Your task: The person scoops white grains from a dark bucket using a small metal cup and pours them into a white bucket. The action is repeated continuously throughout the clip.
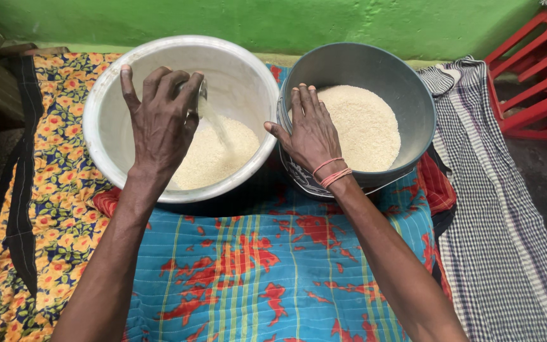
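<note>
- Left hand (159,123) fingers (188,88) curled tight round a small metal cup (199,98), cup tipped over the white bowl (106,120).
- White rice (213,152) streams off the cup lip onto the heap in the bowl's bottom; the heap sits toward the right and near side, the rest of the bowl floor is bare.
- Right hand (311,133) holds nothing: fingers (305,104) flat and slightly spread, palm down on the near rim of the grey pot (413,95), thumb hanging outside the wall. Red bands on the wrist.
- Grey pot holds the larger rice load, a broad mound filling most of its base. Pot and bowl stand side by side, rims touching or nearly so; can't tell which.
- Step, as I read it: mid-pour, one cupful going into the white bowl, right hand steadying the pot.
- Next move would call for: cup emptied and righted, carried across the two rims, dipped into the mound clear of the right hand. Rim gap is the spill point.
- Both vessels sit on a blue striped cloth (254,266) with red blotches; yellow floral cloth (58,190) to the left, checked cloth (495,209) to the right, red plastic stool (533,76) at far right, green wall (286,19) behind.
</note>
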